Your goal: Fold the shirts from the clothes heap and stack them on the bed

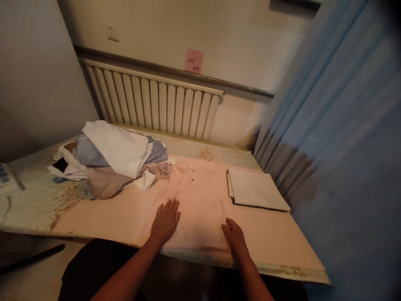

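Observation:
A pale pink garment (200, 209) lies flat in front of me, with small embroidered patterns and dark button-like dots at its far end. It almost matches the pink cloth (269, 234) under it, so its outline is hard to follow. My left hand (166, 221) rests palm down on the garment's left side, fingers stretched out. On the opposite side, my right hand (234, 235) pinches the near right edge between thumb and fingers.
A loose heap of clothes (115, 150) lies at the left. To the right sits a folded striped cloth (257, 188) with a dark edge. A blue curtain (338, 146) hangs beside the table's right end. The radiator (153, 100) stands behind the table.

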{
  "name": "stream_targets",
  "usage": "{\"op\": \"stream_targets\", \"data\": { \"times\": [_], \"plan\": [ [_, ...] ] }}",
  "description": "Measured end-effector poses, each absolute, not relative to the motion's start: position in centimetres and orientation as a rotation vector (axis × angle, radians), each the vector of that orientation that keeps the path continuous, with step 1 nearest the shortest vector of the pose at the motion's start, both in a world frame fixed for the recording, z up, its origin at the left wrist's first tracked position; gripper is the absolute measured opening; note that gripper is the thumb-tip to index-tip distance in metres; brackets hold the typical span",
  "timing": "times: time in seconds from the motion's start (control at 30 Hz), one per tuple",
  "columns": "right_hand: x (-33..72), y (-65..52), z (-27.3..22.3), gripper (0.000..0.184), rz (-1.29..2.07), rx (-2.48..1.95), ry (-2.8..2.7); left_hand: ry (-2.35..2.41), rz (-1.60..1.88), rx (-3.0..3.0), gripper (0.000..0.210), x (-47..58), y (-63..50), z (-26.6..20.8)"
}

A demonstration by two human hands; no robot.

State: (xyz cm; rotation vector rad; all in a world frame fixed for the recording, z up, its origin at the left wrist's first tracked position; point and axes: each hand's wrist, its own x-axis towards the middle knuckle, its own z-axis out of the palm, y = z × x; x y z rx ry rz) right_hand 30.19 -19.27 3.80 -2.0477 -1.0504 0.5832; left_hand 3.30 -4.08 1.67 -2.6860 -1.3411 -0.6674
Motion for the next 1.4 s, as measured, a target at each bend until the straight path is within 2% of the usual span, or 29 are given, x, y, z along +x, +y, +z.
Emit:
{"op": "stream_targets", "data": {
  "times": [1.0,1.3,1.4],
  "plan": [
    [29.6,-21.7,4.0,0.039,0.569,-2.144,-1.108,-1.347,-0.659,-2.690,0.046,3.3,-4.3,2.1],
    [28.7,-23.8,4.3,0.032,0.401,-2.293,-1.332,-1.333,-0.659,-2.681,0.046,3.2,-4.3,2.0],
    [28.5,-23.8,5.2,0.032,0.157,-2.398,-1.423,-1.322,-0.659,-2.675,0.046,3.2,-4.3,2.0]
  ]
}}
